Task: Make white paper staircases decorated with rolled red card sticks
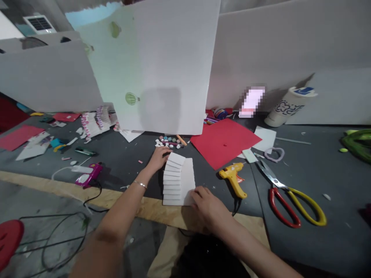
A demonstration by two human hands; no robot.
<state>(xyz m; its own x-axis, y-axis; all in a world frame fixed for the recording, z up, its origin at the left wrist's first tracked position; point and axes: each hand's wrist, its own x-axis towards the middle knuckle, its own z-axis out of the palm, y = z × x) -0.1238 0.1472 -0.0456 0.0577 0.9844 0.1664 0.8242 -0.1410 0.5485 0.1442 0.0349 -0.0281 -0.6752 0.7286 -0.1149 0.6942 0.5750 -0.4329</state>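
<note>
A white board piece with several overlapping strips stepped up its left side, like small stairs [172,185], lies near the table's front edge. My left hand [159,157] is at its upper left corner, fingers bent in against the top strip. At the lower right edge, my right hand [207,202] grips the board with thumb and fingertips; part of those fingers is hidden. Just beyond the left fingertips lie small white and coloured pellets [169,142] and an orange stick [181,139]. A yellow glue gun [233,178] rests to the right of the board.
Large scissors [278,185] lie open at right, near a red sheet [222,141] and a white cup [285,108]. A tall white panel [174,77] stands behind. Left are a magenta power socket [89,175] with cords, a box cutter [85,151] and decorated white stairs [94,121].
</note>
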